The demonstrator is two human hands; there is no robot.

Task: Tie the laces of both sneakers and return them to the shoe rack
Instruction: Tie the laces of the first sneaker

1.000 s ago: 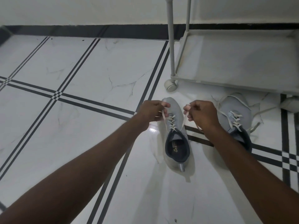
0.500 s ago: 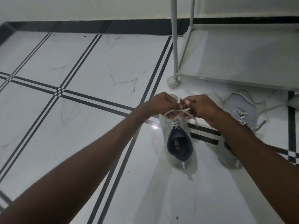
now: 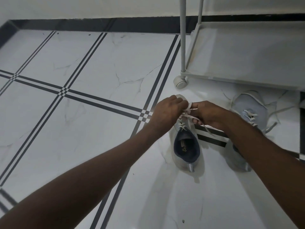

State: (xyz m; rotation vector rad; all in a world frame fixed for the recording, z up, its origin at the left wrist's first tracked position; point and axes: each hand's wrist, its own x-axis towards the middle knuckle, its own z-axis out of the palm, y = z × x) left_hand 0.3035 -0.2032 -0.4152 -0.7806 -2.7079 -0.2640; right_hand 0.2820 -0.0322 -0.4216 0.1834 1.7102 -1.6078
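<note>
Single head-worn wide-angle view, angled forward and down over tiled floor [image 3: 92,100]; near range, arms entering from below.

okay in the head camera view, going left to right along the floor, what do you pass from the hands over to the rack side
left hand → sneaker being laced → right hand → second sneaker with loose laces. The shoe rack sits farther back, spanning above both sneakers, so it has no clear slot in the order.
</note>
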